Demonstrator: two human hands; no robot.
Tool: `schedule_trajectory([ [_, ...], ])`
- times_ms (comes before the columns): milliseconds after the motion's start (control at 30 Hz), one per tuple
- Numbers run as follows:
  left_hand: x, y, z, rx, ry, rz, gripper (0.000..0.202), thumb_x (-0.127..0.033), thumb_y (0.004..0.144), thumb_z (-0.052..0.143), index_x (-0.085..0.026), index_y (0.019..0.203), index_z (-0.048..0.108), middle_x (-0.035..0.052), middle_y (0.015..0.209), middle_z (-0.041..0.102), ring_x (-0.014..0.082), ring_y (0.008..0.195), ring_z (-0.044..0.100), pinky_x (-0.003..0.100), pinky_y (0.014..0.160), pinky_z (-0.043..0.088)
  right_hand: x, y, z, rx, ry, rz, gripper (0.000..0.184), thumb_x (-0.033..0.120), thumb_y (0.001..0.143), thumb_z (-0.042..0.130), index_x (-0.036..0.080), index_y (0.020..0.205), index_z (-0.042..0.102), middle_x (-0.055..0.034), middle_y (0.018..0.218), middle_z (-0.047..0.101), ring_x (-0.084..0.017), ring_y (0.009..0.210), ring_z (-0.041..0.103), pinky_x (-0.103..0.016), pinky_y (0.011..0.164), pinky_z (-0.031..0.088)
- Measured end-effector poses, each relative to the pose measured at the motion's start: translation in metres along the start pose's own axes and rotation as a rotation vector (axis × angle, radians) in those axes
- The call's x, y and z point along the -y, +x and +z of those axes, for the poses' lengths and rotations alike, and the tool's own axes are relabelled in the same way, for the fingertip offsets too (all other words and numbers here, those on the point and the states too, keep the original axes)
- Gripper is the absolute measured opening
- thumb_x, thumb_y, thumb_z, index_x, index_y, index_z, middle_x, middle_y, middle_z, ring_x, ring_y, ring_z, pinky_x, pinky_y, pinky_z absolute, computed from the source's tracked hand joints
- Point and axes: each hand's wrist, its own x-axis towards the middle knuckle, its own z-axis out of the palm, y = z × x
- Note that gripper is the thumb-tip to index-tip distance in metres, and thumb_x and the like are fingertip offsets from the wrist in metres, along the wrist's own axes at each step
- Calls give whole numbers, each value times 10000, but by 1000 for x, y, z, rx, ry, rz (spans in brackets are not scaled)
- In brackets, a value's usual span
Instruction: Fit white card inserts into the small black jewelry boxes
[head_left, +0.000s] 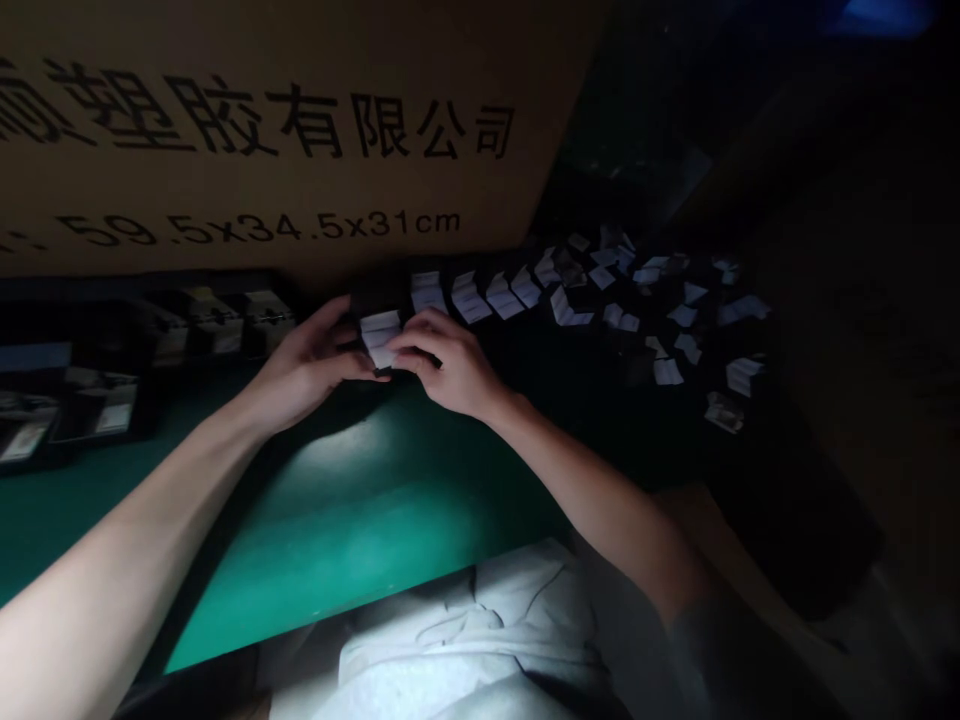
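A small black box stands at the back of the green table, its near side toward me. My left hand is closed around its left side, thumb along the lower edge. A folded white paper leaflet lies in or against the box. My right hand pinches the leaflet at its right edge between thumb and fingers. Just right of the box is another black box with a white folded leaflet, followed by several more in a row. The dim light hides how the leaflet sits in the box.
A large printed cardboard carton rises behind the row. Several dark boxes with pale contents stand at the left on the green table. Folded papers and small clear packets lie scattered on the dark right side.
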Motion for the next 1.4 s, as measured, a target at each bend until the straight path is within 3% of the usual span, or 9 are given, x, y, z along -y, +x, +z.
schedule_trajectory([
  [467,-3,-1,2,-31,-51,-22,674,-147,674,828,-216,1312,624,80,1145,777,227,918,766,360,791,693,1,-2,1,-52,8,-76,287,134,1060,462,192,1040,743,-73,1028,645,-163,1029,637,-305,926,578],
  [600,-4,-1,4,-42,-32,-4,671,-171,676,861,-218,1301,621,70,1149,761,213,926,761,322,762,691,2,-2,-1,-39,-20,-87,310,126,1049,463,225,1116,749,-77,1058,643,-183,1058,627,-346,945,593],
  [733,-2,-1,4,-59,-22,-6,677,-232,699,878,-233,1322,614,72,1199,755,243,1032,746,367,822,692,4,-2,-2,-19,-40,-110,388,98,1028,445,284,1146,765,-77,1088,647,-194,1110,621,-388,975,602],
  [833,-1,-1,4,-57,-25,-10,729,-226,698,872,-228,1375,602,83,1222,761,264,1080,740,407,885,680,5,-1,-1,-30,-19,-92,320,164,1038,498,283,1143,776,-83,1099,651,-204,1116,623,-412,987,602],
  [1000,-2,0,6,-57,-55,-7,672,-216,723,820,-218,1363,616,79,1182,779,235,972,769,431,897,678,6,0,0,-55,-2,-55,243,276,1051,561,259,1155,779,-78,1074,667,-191,1074,640,-398,991,592],
  [1133,-2,0,6,-60,-53,1,571,-217,749,809,-205,1288,622,67,1116,788,198,901,767,382,853,686,7,0,0,-59,-5,-47,225,278,1047,576,245,1136,780,-75,1065,682,-187,1061,644,-380,980,587],
  [1400,1,-1,6,-98,-61,-8,689,-198,715,856,-179,1353,596,96,1179,770,187,917,759,285,762,684,7,-1,1,-93,39,-48,186,286,1033,616,213,1074,782,-74,1047,689,-176,1060,653,-343,975,576],
])
